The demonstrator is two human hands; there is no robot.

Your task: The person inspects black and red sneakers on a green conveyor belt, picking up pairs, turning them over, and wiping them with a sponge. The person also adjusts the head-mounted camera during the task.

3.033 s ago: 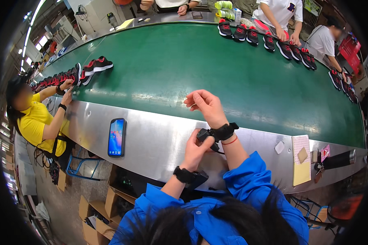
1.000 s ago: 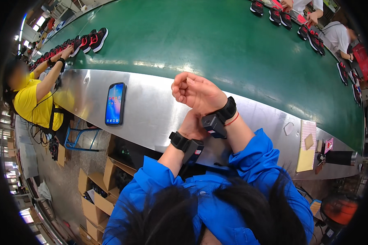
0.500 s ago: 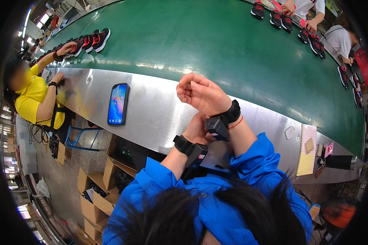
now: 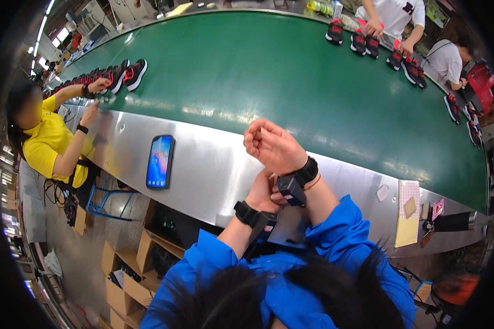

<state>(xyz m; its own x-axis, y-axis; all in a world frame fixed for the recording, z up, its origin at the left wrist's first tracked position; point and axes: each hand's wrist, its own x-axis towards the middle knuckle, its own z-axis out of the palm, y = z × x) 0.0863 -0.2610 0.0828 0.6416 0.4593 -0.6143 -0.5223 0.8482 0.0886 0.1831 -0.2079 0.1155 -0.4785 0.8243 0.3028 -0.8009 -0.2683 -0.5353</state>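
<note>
Step in hand looks like adjusting the black box (image 4: 291,192) on the right wrist, just below and right of frame centre. Left hand (image 4: 262,196) has its fingers up against the box's left side; ends partly hidden, so can't tell whether it's gripping or only touching. Right hand (image 4: 277,149) is relaxed, fingers loosely curled, nothing visible in it. Next move, I'd judge, calls for a steady right forearm while the left seats box and strap (image 4: 308,169).

Edges: right hand shows across the line where the metal ledge (image 4: 214,159) meets the green belt (image 4: 203,71). Phone (image 4: 160,162) left and notepad (image 4: 407,230) right are both well apart, so sideways room looks good.
</note>
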